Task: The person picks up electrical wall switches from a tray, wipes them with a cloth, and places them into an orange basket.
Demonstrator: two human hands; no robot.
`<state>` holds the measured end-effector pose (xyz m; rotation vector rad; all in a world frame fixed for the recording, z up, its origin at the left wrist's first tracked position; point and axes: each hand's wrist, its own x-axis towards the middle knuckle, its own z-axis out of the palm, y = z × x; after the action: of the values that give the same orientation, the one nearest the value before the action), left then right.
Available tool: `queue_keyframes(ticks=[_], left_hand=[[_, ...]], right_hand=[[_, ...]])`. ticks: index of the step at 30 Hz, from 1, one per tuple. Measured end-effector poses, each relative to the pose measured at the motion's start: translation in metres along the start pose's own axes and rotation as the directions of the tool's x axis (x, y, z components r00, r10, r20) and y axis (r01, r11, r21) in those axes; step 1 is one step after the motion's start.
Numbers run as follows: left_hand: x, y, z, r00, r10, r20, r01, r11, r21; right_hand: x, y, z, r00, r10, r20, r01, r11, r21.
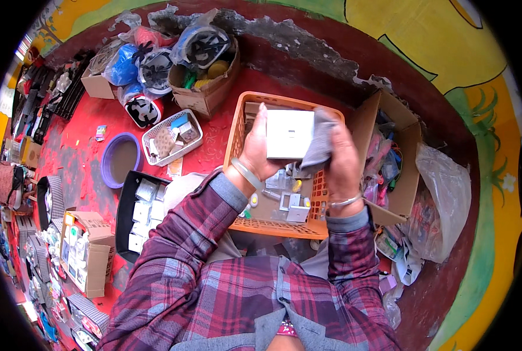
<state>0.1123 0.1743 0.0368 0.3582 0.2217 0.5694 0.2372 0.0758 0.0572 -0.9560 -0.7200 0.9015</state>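
My left hand [252,153] is closed on a white square box [290,130], gripping it by its left side with the thumb upright along the edge. The box has a flat face with a small slot-like mark near its middle. A grey cloth [317,145] is bunched in my right hand [344,161] and touches the right side of the box. Both hands are above an orange plastic basket [235,131]. Inside the basket, below my hands, lie white plastic fittings [296,212] and other small parts.
Right of the basket stands a cardboard box [410,140] of colourful items, beside a clear plastic bag [445,199]. To the left are a black tray [122,225] of white pieces, a purple tub [107,161], a white basket [197,142] and a carton [205,99] with bagged helmets [205,47].
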Motion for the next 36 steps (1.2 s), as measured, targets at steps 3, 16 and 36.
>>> queue_keyframes(ticks=[3,16,36], left_hand=[[-0.001,-0.005,-0.004,0.997,0.059,-0.041,-0.059,0.998,-0.006],[0.003,0.009,-0.023,0.933,0.018,-0.359,-0.053,0.995,-0.086],[-0.002,0.015,-0.016,0.987,-0.012,-0.158,0.012,1.0,-0.003]], right_hand=[[-0.014,0.024,0.03,1.0,0.003,0.003,-0.003,1.0,0.012],[-0.015,0.052,0.008,0.971,-0.239,0.013,0.193,0.748,-0.635],[-0.008,0.045,-0.005,0.871,-0.418,0.259,0.399,0.294,-0.868]])
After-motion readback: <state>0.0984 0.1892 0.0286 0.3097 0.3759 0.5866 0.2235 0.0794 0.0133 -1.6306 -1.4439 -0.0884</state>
